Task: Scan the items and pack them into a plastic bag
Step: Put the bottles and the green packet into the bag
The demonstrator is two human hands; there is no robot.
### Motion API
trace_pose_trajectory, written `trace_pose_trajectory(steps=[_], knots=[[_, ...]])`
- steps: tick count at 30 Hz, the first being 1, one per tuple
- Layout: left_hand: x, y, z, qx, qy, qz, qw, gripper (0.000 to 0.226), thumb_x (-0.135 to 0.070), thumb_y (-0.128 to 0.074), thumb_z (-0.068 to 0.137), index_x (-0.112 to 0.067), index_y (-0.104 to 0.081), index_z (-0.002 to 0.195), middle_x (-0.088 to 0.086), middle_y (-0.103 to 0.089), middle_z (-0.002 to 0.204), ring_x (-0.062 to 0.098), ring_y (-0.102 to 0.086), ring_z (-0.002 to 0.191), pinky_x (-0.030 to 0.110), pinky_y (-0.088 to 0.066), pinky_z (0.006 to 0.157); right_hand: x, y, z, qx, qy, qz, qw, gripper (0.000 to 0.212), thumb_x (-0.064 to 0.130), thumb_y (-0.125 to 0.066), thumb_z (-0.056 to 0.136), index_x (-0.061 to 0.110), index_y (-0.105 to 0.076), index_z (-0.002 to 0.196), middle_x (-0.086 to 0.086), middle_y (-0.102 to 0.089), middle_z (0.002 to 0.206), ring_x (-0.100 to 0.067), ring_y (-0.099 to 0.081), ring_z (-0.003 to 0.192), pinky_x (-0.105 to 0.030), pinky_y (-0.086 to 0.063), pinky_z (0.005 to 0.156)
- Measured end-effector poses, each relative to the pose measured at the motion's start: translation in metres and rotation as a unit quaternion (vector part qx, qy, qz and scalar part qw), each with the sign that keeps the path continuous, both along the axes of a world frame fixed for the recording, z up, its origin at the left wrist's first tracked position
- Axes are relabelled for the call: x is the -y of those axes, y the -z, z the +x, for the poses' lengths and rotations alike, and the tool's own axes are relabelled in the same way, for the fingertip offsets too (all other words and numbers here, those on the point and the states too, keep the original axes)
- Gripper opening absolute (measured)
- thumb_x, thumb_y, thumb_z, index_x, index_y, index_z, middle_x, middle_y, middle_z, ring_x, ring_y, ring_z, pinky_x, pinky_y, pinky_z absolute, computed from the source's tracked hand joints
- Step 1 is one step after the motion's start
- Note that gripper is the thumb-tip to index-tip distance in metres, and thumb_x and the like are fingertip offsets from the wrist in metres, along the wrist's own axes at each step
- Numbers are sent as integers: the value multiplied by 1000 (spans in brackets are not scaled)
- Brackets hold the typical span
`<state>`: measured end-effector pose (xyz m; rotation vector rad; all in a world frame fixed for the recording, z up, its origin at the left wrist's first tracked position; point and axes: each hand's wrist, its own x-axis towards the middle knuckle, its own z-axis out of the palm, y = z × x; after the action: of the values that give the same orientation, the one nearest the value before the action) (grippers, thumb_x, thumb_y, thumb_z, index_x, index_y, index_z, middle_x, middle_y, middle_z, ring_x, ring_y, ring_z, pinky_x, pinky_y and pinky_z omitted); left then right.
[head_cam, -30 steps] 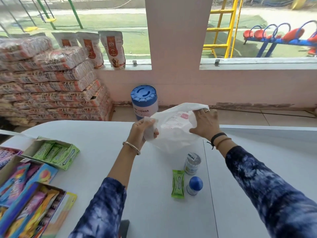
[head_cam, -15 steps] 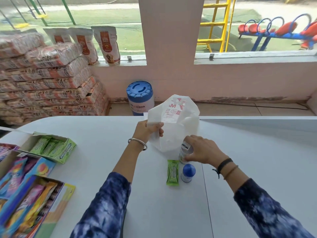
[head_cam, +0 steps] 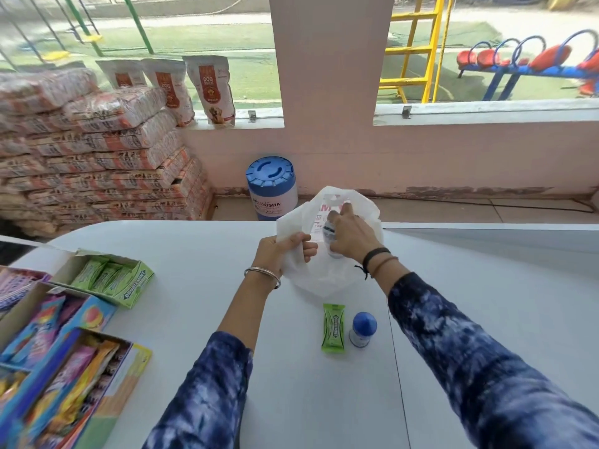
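Note:
A white plastic bag point(head_cam: 324, 277) stands on the white table point(head_cam: 194, 254), its mouth held up. My left hand point(head_cam: 283, 251) grips the bag's left edge. My right hand point(head_cam: 351, 236) is at the bag's mouth, closed around a small white jar point(head_cam: 329, 230) that is partly hidden by my fingers. In front of the bag lie a green gum pack point(head_cam: 334, 327) and, just right of it, a small white bottle with a blue cap point(head_cam: 363, 328), standing upright.
An open green box of gum packs point(head_cam: 110, 277) and colourful candy boxes point(head_cam: 55, 367) line the table's left side. Beyond the table are stacked sacks point(head_cam: 97, 163), a blue-lidded drum point(head_cam: 272, 186) and a pink wall.
My right hand picked the small jar off the table beside the gum pack and carried it up to the bag's mouth. My left hand kept hold of the bag.

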<state>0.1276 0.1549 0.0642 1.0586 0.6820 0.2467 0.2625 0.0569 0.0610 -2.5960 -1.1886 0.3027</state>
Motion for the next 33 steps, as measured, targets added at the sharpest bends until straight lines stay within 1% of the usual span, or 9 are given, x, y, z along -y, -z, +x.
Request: trace_pose_trajectory(steps=[7, 11, 13, 16, 19, 22, 27, 30, 33], knots=[[-4, 5, -1, 17, 12, -61, 998, 14, -7, -57, 87, 2, -66, 91, 11, -77, 74, 22, -73, 68, 27, -61, 66, 1, 5, 8, -12, 95, 13, 995, 32, 22, -56, 89, -5, -58, 107, -24, -60, 114, -39, -60, 101, -39, -48, 78], [-3, 2, -4, 11, 3, -28, 1000, 13, -10, -61, 85, 0, -67, 91, 9, -77, 74, 21, -73, 69, 27, -60, 65, 30, -4, -16, -8, 46, 83, 996, 39, 3, -62, 81, -1, -51, 118, -19, -56, 121, -38, -58, 103, -38, -49, 76], [-3, 2, -7, 7, 0, -11, 1000, 13, -12, -61, 85, -1, -67, 89, 8, -77, 72, 20, -73, 67, 26, -59, 62, 52, -11, -36, 23, 43, 120, 992, 43, 12, -67, 80, 4, -51, 120, -14, -51, 122, -33, -55, 104, -36, -48, 72], [1, 3, -13, -3, -4, 17, 1000, 17, -19, -62, 85, -3, -68, 83, 6, -76, 66, 18, -71, 61, 25, -58, 58, 87, -10, -67, -21, 32, -52, 998, 58, 46, -71, 72, 17, -48, 116, -4, -46, 116, -25, -49, 107, -35, -45, 78], [7, 5, -18, -11, -13, 45, 999, 21, -24, -63, 85, -4, -69, 81, 5, -75, 65, 18, -70, 60, 26, -57, 58, 106, 10, -89, -87, -3, -173, 981, 45, 37, -68, 75, 18, -49, 112, -3, -52, 115, -26, -54, 103, -33, -42, 76], [12, 7, -24, -16, -22, 58, 998, 24, -27, -62, 85, -4, -69, 81, 5, -75, 65, 20, -70, 62, 28, -58, 61, 115, 10, -93, -88, 10, -85, 992, 29, 16, -60, 80, 16, -53, 108, -7, -56, 110, -27, -56, 94, -30, -41, 69], [16, 9, -30, -16, -36, 62, 997, 23, -25, -59, 88, -7, -68, 79, 2, -75, 62, 15, -70, 59, 26, -58, 59, 92, -25, -76, -83, 58, 187, 977, 36, 10, -75, 73, 8, -51, 100, -8, -51, 99, -22, -50, 80, -27, -42, 69], [18, 9, -31, -14, -44, 65, 997, 22, -25, -59, 88, -7, -68, 79, 1, -74, 60, 15, -69, 58, 25, -58, 59, 50, -23, -64, -58, 44, 197, 978, 36, 2, -74, 72, 3, -55, 102, -9, -40, 102, -24, -47, 84, -30, -46, 76], [18, 11, -31, -9, -61, 66, 996, 22, -24, -60, 87, -6, -69, 80, 3, -74, 60, 17, -69, 59, 26, -58, 58, 11, -1, -61, -6, 19, 135, 991, 20, -6, -62, 78, -1, -58, 97, -18, -47, 107, -36, -52, 93, -50, -50, 85]])
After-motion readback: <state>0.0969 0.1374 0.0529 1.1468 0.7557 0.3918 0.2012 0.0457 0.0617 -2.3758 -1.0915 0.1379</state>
